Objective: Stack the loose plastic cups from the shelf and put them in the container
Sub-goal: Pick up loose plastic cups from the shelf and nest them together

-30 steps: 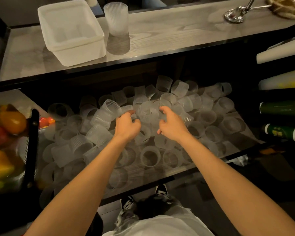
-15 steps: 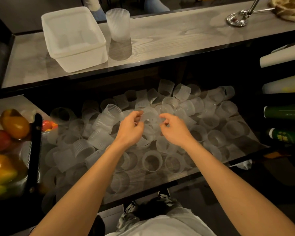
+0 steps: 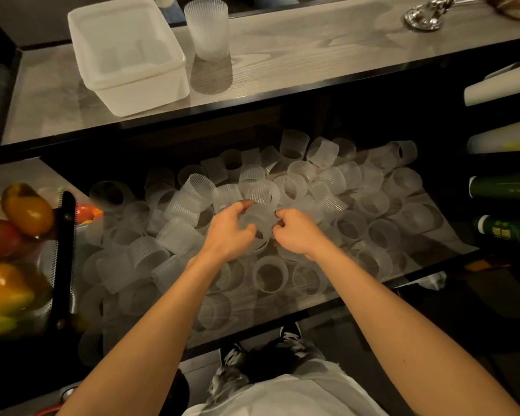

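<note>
Both hands on one ribbed plastic cup over the shelf pile

The left hand and right hand curl their fingers round it from either side, above the loose cups heaped on the lower shelf. It is probably light, thin-walled and springy. The ribs should aid grip, but a hard squeeze may buckle it, so hold the wall near the rim. The white container sits far left on the counter above, with an upright ribbed cup just beside it. The green bottle at right bears yellow writing, too blurred to read.

Container on counter, stacked cups right; loose cups on shelf below.
</note>
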